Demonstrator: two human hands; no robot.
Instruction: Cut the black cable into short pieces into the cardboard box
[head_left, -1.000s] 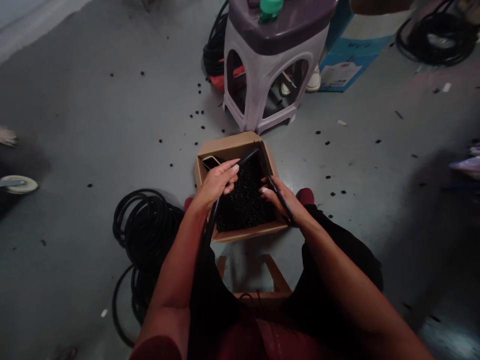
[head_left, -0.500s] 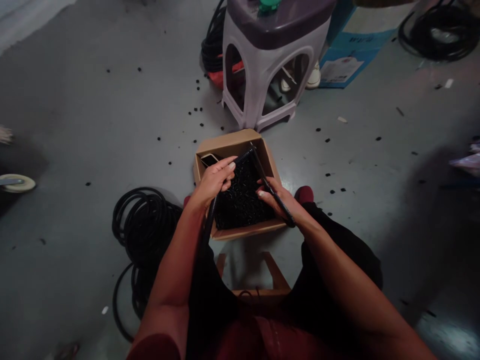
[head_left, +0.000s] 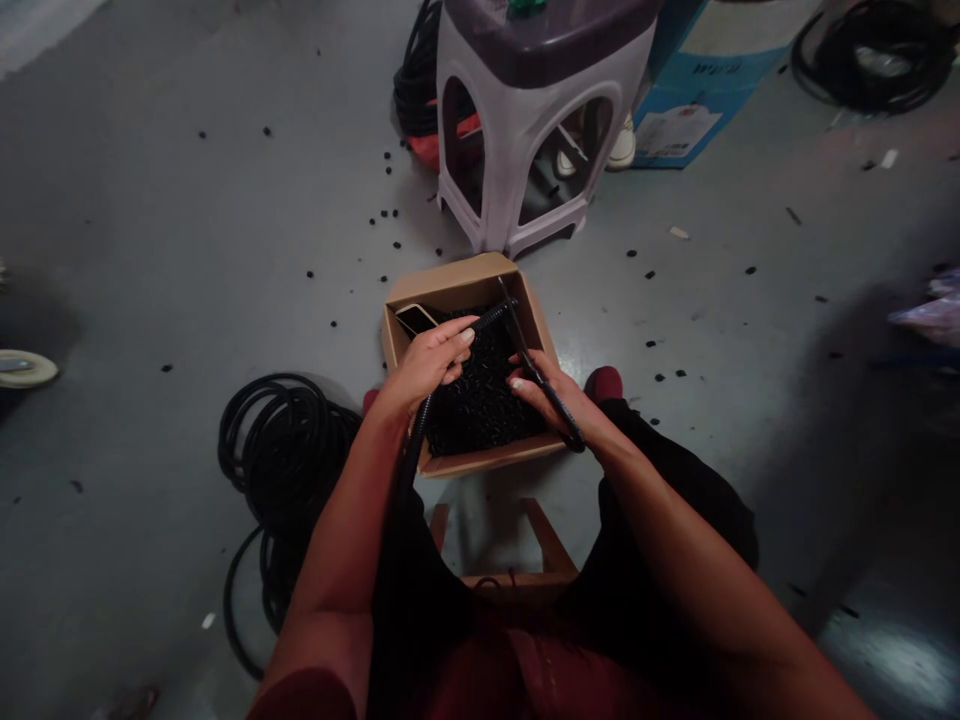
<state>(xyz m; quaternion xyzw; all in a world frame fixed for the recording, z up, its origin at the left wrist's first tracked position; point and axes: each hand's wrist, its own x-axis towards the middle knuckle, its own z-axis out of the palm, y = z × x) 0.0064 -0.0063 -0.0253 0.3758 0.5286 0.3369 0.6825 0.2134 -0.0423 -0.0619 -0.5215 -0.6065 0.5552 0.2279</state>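
Observation:
My left hand (head_left: pixel 435 366) is closed round a black corrugated tube (head_left: pixel 491 317). The tube trails down past my left forearm, and its free end points up to the right. In my right hand (head_left: pixel 544 385) is a pair of dark scissors (head_left: pixel 520 335), with the handle loop by my wrist. The blades meet the tube's free end, and a short bit shows just beyond them. Both hands are over a cardboard box (head_left: pixel 457 285) holding many small black pieces (head_left: pixel 487 400). A phone-like dark rectangle with a light rim (head_left: pixel 415 319) lies in its far left corner.
Coiled black tubing (head_left: pixel 281 440) lies on the floor at my left. Beyond the box stands a plastic stool (head_left: pixel 499 150), with a blue carton (head_left: pixel 682 110) beside it. Another black coil (head_left: pixel 877 60) is at the far right. Small black bits dot the grey floor.
The view has shifted slightly. The scissor blades now look more spread, and the tube's end sticks out a little past them. Both hands keep their hold.

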